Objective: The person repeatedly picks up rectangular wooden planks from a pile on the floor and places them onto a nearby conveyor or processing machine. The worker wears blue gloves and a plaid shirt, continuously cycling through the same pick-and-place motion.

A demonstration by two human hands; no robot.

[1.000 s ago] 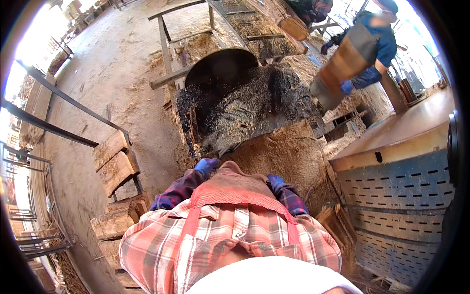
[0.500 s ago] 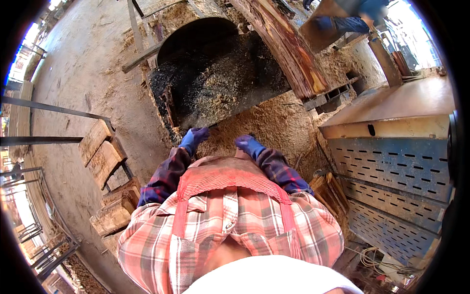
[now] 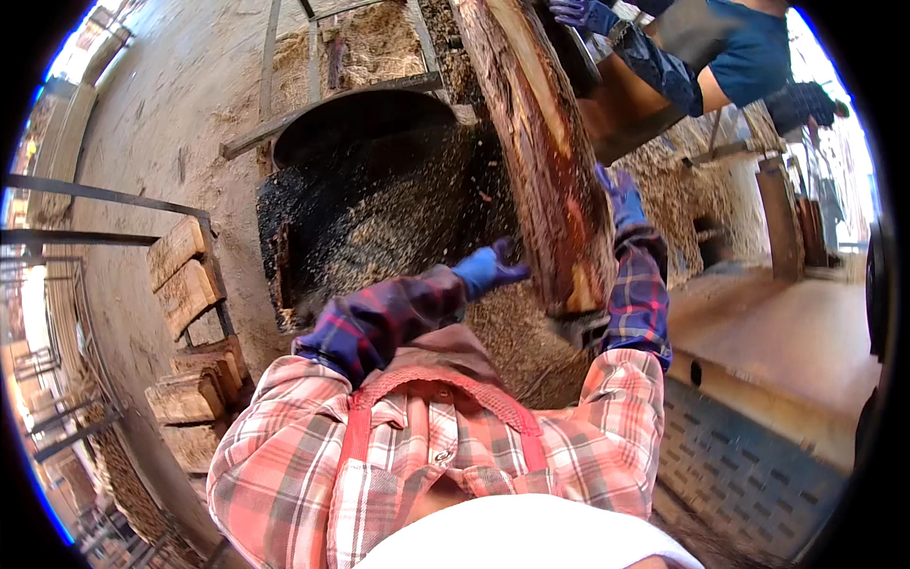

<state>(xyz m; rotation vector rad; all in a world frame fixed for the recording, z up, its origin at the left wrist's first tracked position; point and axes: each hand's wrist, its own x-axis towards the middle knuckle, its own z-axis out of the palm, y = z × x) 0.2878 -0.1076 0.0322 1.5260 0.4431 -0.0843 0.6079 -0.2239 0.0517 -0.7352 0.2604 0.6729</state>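
Note:
A long, rough-barked log (image 3: 545, 152) with reddish, partly stripped wood slants from the top of the view toward me. My left hand (image 3: 489, 269), in a blue glove, reaches toward the log's near end from the left, fingers apart; a small gap seems to separate them from the bark. On the log's other side, my right hand (image 3: 621, 197), gloved in blue too, has its fingers stretched out alongside the wood. Whether it touches the log I cannot tell. Both forearms wear dark plaid sleeve covers.
Sawdust covers a black metal plate (image 3: 370, 209) in front of me. Another person's gloved hand (image 3: 580, 13) is beside the log's far part. A metal-topped machine (image 3: 758, 322) stands at right, wooden blocks (image 3: 185, 294) on a metal frame at left.
Both hands have moved forward and right, from in front of my body to either side of the log. The log appears more upright and farther left; the other person shows more fully.

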